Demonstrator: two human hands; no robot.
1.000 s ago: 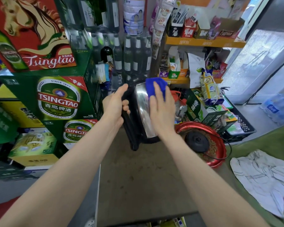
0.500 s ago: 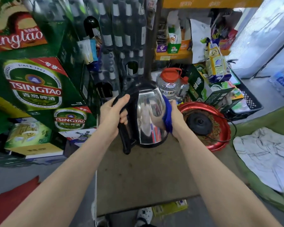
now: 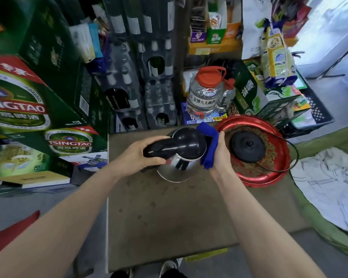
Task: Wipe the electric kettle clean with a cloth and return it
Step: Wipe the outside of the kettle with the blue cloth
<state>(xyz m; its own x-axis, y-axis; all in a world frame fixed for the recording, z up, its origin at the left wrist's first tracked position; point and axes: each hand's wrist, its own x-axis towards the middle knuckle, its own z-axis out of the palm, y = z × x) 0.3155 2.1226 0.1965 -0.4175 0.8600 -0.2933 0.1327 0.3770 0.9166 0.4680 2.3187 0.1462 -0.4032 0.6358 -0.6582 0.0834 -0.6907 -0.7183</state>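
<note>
The electric kettle (image 3: 186, 146), steel with a black lid and handle, is seen from above, upright over the far part of the brown table (image 3: 169, 217). My left hand (image 3: 136, 157) grips its black handle. My right hand (image 3: 221, 155) holds a folded blue cloth (image 3: 209, 145) against the kettle's right side. The kettle's black round base (image 3: 248, 146) lies on a red tray (image 3: 269, 175) just to the right, with a black cord looping around it.
Green beer cartons (image 3: 48, 109) stack at the left. Crated bottles (image 3: 141, 83) stand behind the table. A clear jug with a red cap (image 3: 206, 91) and boxed goods sit behind the tray. A white rag (image 3: 327, 185) lies on green fabric at the right.
The kettle has come down and closer to the table, and I now look onto its lid. The blue cloth slid from the top of the body to its right side.
</note>
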